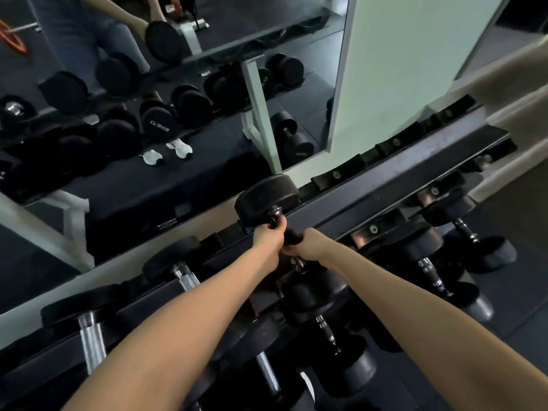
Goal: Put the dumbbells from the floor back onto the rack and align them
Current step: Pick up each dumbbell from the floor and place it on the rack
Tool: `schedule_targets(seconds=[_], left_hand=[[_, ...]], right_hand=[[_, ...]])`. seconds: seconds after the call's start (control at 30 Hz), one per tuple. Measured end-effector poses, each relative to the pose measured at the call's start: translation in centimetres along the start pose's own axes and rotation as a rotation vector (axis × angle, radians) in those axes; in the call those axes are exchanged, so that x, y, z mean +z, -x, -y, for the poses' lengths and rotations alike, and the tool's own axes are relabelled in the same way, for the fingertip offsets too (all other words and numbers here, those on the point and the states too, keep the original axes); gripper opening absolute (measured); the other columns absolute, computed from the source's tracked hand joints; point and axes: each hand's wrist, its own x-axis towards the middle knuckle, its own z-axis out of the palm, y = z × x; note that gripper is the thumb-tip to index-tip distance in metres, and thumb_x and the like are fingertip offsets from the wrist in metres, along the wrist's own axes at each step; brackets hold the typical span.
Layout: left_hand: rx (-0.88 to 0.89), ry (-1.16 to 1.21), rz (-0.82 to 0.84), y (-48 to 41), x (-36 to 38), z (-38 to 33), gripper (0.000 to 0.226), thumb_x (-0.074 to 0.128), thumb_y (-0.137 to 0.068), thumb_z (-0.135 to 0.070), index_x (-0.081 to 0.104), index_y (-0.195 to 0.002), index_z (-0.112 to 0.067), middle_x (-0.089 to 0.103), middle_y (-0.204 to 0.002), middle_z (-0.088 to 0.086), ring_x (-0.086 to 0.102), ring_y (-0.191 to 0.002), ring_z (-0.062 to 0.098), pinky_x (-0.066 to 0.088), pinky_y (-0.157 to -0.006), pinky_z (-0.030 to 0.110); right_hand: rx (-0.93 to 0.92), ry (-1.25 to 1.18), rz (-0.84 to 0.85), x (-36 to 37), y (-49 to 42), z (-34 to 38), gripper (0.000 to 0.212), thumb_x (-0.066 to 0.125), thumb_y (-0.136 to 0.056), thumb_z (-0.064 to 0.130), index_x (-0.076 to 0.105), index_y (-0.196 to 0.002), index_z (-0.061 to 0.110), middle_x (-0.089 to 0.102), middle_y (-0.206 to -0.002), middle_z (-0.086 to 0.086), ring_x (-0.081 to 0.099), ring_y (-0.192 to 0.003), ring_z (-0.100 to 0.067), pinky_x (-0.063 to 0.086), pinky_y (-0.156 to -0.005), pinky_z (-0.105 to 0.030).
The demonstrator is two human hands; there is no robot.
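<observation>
A black round-headed dumbbell (268,198) lies across the top tier of the dark rack (394,173), its far head against the mirror side. My left hand (268,237) grips its handle near the far head. My right hand (311,244) grips the same handle closer to me. The near head is hidden under my hands and wrists. Two more dumbbells (175,261) rest on the top tier to the left, chrome handles showing.
Lower tiers hold several black dumbbells (427,250) at the right and below my arms. Rubber saddles (336,175) line the top tier's right part. A wall mirror (148,114) behind reflects the rack, floor dumbbells and white shoes. A pale pillar (400,69) stands at right.
</observation>
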Motion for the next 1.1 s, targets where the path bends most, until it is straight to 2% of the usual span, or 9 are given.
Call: schedule_targets(seconds=[0.13,0.37,0.47,0.63,0.73,0.83,0.9,1.0,1.1], left_hand=[[-0.033,0.055,-0.039,-2.4,0.1,-0.5,0.040,0.053,-0.092,-0.034,0.058,-0.117,-0.003,0.063,-0.121,0.019,0.061,-0.110,0.034,0.050,-0.095,0.044],[-0.134,0.149,0.003,-3.0,1.2,1.3,0.035,0.056,-0.092,-0.029,0.060,-0.117,-0.005,0.063,-0.121,0.014,0.060,-0.111,0.029,0.046,-0.080,0.030],[-0.146,0.188,-0.002,-2.9,1.3,1.3,0.035,0.059,-0.090,-0.028,0.061,-0.117,-0.006,0.064,-0.122,0.014,0.061,-0.111,0.029,0.048,-0.083,0.031],[-0.132,0.128,0.039,-2.9,0.6,1.7,0.041,0.057,-0.091,-0.032,0.057,-0.122,-0.006,0.061,-0.126,0.014,0.058,-0.116,0.030,0.048,-0.095,0.036],[-0.100,0.061,0.083,-2.6,-0.2,1.9,0.038,0.056,-0.091,-0.031,0.057,-0.121,-0.007,0.061,-0.125,0.015,0.058,-0.116,0.031,0.046,-0.100,0.039],[-0.052,-0.003,0.103,-1.9,-1.3,2.8,0.029,0.056,-0.090,-0.031,0.061,-0.107,-0.008,0.064,-0.119,0.018,0.060,-0.110,0.033,0.047,-0.100,0.045],[-0.011,-0.046,0.087,-1.3,-2.1,3.8,0.031,0.055,-0.090,-0.032,0.061,-0.108,-0.008,0.065,-0.117,0.017,0.061,-0.109,0.032,0.048,-0.099,0.046],[0.099,-0.098,0.085,1.0,-3.2,4.9,0.014,0.053,-0.091,-0.028,0.059,-0.093,-0.017,0.067,-0.105,0.011,0.063,-0.104,0.029,0.049,-0.097,0.043],[0.245,-0.161,0.129,4.1,-3.8,6.5,0.010,0.054,-0.086,-0.027,0.057,-0.077,-0.022,0.068,-0.092,0.009,0.065,-0.099,0.032,0.052,-0.093,0.045]], right_hand=[[0.017,0.051,0.058,-0.3,-2.8,1.2,0.024,0.072,-0.081,0.028,0.060,-0.074,0.008,0.064,-0.079,-0.009,0.058,-0.067,-0.020,0.054,-0.080,-0.037],[0.108,-0.061,0.189,-0.5,-4.3,-1.7,0.006,0.069,-0.082,0.008,0.066,-0.087,0.007,0.066,-0.077,-0.008,0.064,-0.067,-0.019,0.057,-0.071,-0.034],[0.131,-0.074,0.202,-0.7,-3.7,-1.2,0.005,0.067,-0.084,0.008,0.063,-0.081,0.006,0.064,-0.068,-0.007,0.061,-0.055,-0.017,0.054,-0.051,-0.025],[0.111,-0.017,0.215,-0.2,-3.1,-1.1,0.019,0.067,-0.085,0.018,0.064,-0.095,0.003,0.066,-0.078,-0.009,0.064,-0.063,-0.019,0.056,-0.060,-0.027],[0.053,0.135,0.092,-0.2,-3.0,-1.4,0.038,0.071,-0.080,0.032,0.067,-0.106,0.005,0.070,-0.105,-0.011,0.066,-0.097,-0.025,0.053,-0.092,-0.038],[0.037,0.283,-0.133,-0.5,-1.3,-1.0,0.041,0.069,-0.080,0.040,0.071,-0.099,0.004,0.072,-0.093,-0.009,0.066,-0.085,-0.023,0.052,-0.080,-0.033],[0.042,0.306,-0.300,-0.7,1.1,-0.8,0.041,0.065,-0.083,0.042,0.069,-0.103,0.006,0.071,-0.101,-0.008,0.065,-0.090,-0.023,0.049,-0.078,-0.032],[0.023,0.190,-0.547,-0.1,6.5,-1.5,0.037,0.059,-0.088,0.038,0.064,-0.116,0.014,0.068,-0.114,-0.003,0.062,-0.107,-0.023,0.043,-0.080,-0.027],[0.035,0.049,-0.752,2.1,13.3,-4.0,0.031,0.058,-0.090,0.034,0.066,-0.115,0.017,0.070,-0.111,-0.002,0.062,-0.107,-0.023,0.041,-0.081,-0.027]])
